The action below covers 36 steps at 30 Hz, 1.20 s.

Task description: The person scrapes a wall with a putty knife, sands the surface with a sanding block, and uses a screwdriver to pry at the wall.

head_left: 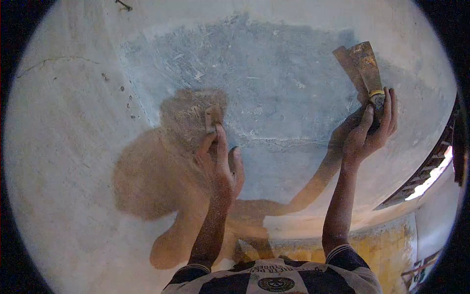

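My left hand point(223, 169) is raised to the wall. Its fingertips pinch a small flat grey-brown piece point(212, 120) against the surface; what it is made of cannot be made out. To the right, my right hand point(369, 130) grips a putty knife point(367, 63) by its handle, most of which the fingers hide. The knife's worn, stained blade points upward, close to the wall. Both hands are in front of a blue-grey patch point(279, 88) with scuffed, scratched marks.
Pale wall point(63, 147) surrounds the patch, with a thin crack point(58, 58) and several small holes at left. A nail or hook point(124, 5) sticks out at the top. Shadows of my head and arms fall on the wall. Yellowish wall point(387, 245) shows lower right, near a bright opening point(431, 176).
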Available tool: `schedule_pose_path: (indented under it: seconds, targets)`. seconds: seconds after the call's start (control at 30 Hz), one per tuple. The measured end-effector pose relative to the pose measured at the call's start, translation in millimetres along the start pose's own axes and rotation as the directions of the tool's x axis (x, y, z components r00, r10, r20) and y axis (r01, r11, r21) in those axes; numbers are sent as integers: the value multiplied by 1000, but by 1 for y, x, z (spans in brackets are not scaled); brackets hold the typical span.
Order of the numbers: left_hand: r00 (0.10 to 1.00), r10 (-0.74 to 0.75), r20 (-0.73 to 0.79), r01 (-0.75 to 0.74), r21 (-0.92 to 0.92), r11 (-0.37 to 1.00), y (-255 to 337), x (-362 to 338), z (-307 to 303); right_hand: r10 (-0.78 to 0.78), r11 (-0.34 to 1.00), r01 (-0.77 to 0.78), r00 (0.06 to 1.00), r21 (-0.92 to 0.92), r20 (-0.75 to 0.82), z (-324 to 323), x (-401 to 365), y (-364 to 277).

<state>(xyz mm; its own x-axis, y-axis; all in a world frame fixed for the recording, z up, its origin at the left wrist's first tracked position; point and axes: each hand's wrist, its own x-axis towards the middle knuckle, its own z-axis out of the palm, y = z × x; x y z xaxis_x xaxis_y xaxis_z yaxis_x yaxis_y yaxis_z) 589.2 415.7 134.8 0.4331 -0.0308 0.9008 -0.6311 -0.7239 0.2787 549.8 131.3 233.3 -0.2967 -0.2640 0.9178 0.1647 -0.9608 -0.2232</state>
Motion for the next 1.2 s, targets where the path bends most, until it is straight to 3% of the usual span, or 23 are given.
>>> schedule_pose_path:
  seconds: [0.03, 0.13, 0.23, 0.33, 0.43, 0.53, 0.57, 0.63, 0.73, 0.8, 0.83, 0.93, 1.0, 1.1, 1.2]
  targets:
    - [997, 71, -25, -69, 71, 995, -5, 1, 0, -6, 1000, 6, 1000, 4, -2, 0, 1, 1]
    - [995, 100, 1, -97, 250, 963, -12, -2, 1, -13, 1000, 13, 1000, 18, 2, -1, 0, 1]
    - [995, 98, -31, -83, 307, 948, -9, 12, -3, -12, 1000, 12, 1000, 27, -5, -1, 0, 3]
    - [993, -18, -114, 26, 67, 997, -10, 19, 14, -23, 1000, 23, 1000, 13, 2, -2, 1, 4]
    - [973, 51, 224, -59, 27, 998, 22, -12, 18, -28, 1000, 28, 999, 8, 16, -4, 0, 3]
    - [937, 45, 346, -132, 232, 964, 37, -16, 19, -27, 1000, 28, 999, -10, 34, -5, 1, 3]
    - [996, -46, 70, 48, -26, 998, 1, -7, 31, -26, 1000, 27, 999, -16, 43, -5, 1, 4]
    - [965, -250, -80, 220, -273, 937, -31, 5, 43, 4, 1000, -4, 1000, 9, 30, -5, 1, 2]
    - [911, -376, 172, 395, -92, 914, -24, 3, 44, 59, 995, -57, 998, 86, -19, 1, 1, -1]
    - [942, -187, 280, 182, 45, 982, 19, -1, 30, 63, 993, -59, 997, 102, -35, 3, -1, 2]
    - [942, 44, 332, -84, 107, 991, 68, 3, 6, 13, 999, -13, 1000, 37, -9, 1, 0, 1]
    - [948, -101, 301, 131, -80, 988, 60, 30, -14, -97, 990, 104, 992, -90, 84, -8, 4, 5]
    - [950, -312, -24, 313, 5, 950, 26, 62, -20, -129, 985, 142, 983, -97, 130, -16, 7, 11]
    - [970, -182, -161, 204, 136, 969, 19, 64, 0, -190, 960, 230, 955, -160, 228, -28, 16, 25]
    - [988, -62, 138, 44, 134, 990, 64, 10, 27, -252, 959, 272, 948, -83, 197, -28, 19, 51]
